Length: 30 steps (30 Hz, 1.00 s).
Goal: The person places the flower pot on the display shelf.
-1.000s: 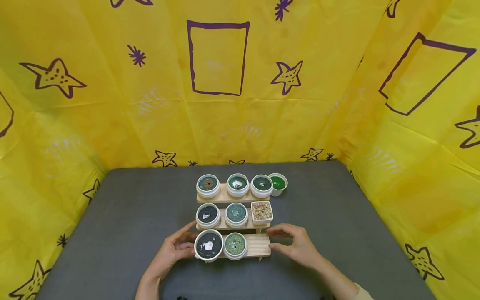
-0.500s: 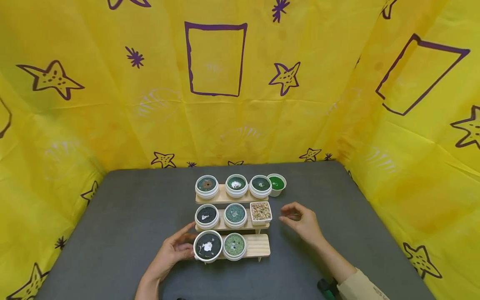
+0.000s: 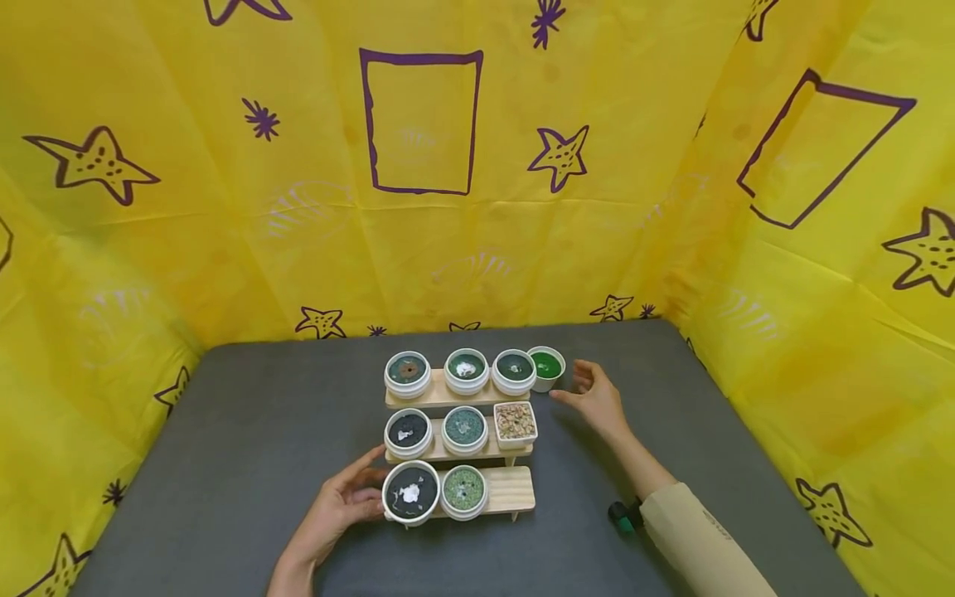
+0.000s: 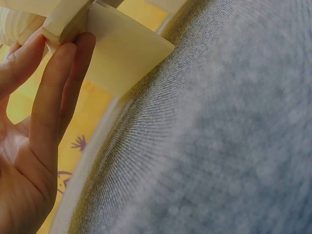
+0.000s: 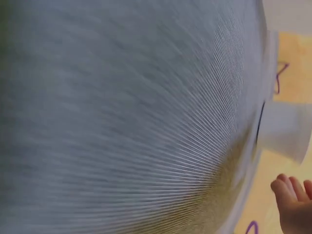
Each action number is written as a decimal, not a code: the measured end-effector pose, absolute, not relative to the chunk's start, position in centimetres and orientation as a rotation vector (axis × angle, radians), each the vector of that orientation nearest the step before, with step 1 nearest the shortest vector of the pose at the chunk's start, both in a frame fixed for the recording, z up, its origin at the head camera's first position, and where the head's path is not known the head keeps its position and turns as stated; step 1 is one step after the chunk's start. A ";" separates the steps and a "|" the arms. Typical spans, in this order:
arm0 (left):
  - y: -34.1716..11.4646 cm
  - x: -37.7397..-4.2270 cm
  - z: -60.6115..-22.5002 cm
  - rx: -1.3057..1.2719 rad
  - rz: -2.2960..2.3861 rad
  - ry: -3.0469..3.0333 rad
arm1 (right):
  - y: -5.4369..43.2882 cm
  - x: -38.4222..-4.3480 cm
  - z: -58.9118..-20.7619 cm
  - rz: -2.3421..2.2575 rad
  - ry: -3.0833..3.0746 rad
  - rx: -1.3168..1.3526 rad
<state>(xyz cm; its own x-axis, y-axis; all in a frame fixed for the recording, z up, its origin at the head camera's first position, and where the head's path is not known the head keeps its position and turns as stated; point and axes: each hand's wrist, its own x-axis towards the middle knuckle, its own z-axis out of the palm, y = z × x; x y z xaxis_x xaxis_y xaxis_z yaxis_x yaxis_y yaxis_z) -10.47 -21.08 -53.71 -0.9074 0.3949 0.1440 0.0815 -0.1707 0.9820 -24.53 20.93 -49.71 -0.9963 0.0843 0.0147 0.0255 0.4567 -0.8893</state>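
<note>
A three-step wooden stand (image 3: 511,491) bears round white pots of dark and green contents, plus a square dish (image 3: 515,423) of tan bits. At the stand's lower left end, my left hand (image 3: 337,507) pinches the wood between thumb and fingers; the left wrist view shows the held wooden end (image 4: 66,23) close up. My right hand (image 3: 599,405), fingers and thumb apart, is just right of a white cup (image 3: 548,380) with bright green contents on the table, behind the top step's right end. In the right wrist view a gap separates the fingertips (image 5: 280,186) from the cup.
On the bottom step stand a large dark-filled pot (image 3: 410,493) and a speckled green pot (image 3: 463,491), with bare wood to their right. The grey table (image 3: 283,414) is enclosed by yellow cloth (image 3: 418,249). A dark device (image 3: 625,516) is by the right sleeve.
My right hand has left the bottom step's right end and travelled up and back to beside the green cup. The left hand keeps its hold on the stand. The head view has shifted slightly.
</note>
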 end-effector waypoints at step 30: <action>-21.1 -10.5 -53.7 0.569 2.180 1.874 | 21.2 -29.0 -50.4 1.849 -2.604 0.109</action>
<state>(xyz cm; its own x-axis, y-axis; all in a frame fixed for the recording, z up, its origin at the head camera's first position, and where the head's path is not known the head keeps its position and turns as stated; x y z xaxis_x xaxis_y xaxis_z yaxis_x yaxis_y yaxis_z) -10.54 -21.07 -53.73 -0.9034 0.4012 0.1515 0.0896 -0.1690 0.9815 -29.04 21.20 -50.38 -0.9962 -0.0869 -0.0049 -0.0241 0.3286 -0.9442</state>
